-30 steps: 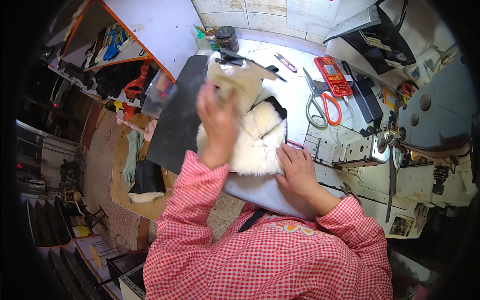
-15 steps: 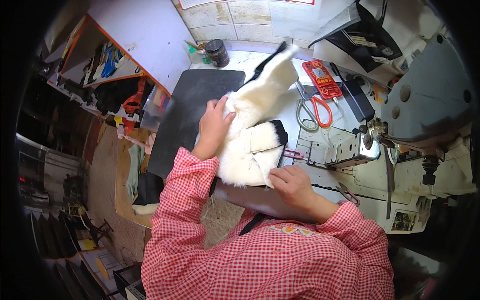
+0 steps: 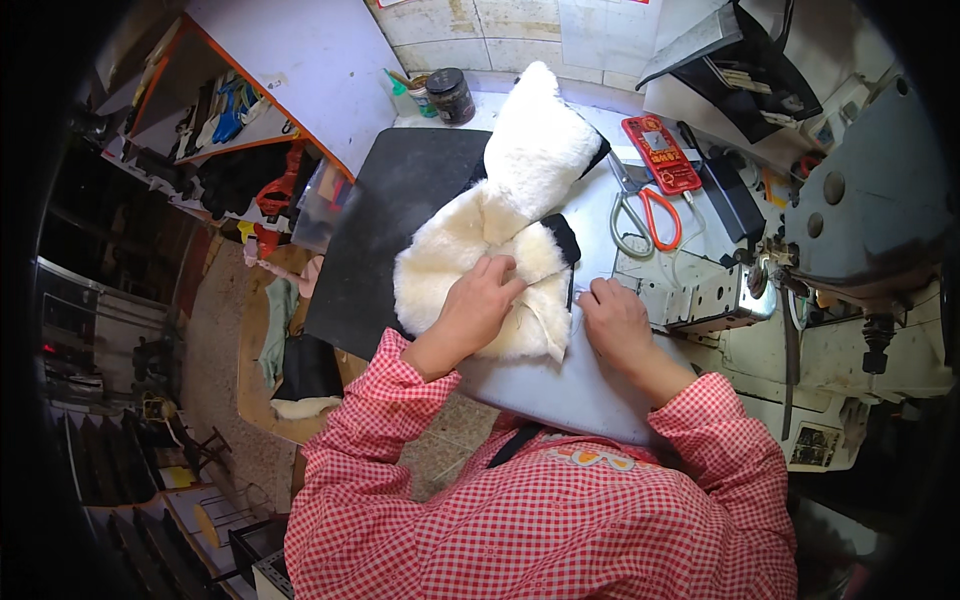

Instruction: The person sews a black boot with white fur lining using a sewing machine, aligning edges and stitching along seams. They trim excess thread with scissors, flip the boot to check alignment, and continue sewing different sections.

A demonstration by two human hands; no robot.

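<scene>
A cream-white furry piece with black edging [image 3: 540, 135] lies across a dark flat board and the white worktable, its narrower end pointing away from me. My left hand [image 3: 475, 310] rests on the near part of the fur, fingers bent and pressed into a fold there. Just right of the fur, low over the tabletop, is my right hand [image 3: 617, 322] with its fingers curled together. Whatever it may hold is hidden by the fingers. Beyond it lie scissors with one grey and one orange handle [image 3: 648, 203].
The dark board [image 3: 370, 235] covers the table's left side. A red phone [image 3: 661, 155] with a cable lies behind the scissors, beside a black oblong case [image 3: 730, 195]. A grey-blue machine head [image 3: 860, 210] stands at the right. A dark jar [image 3: 450, 97] stands at the back.
My left hand has come nearer and to the right over the fur. My right hand has let go of the fur's near corner and moved to where a pink-handled tool lay. The fur's far end has shifted left.
</scene>
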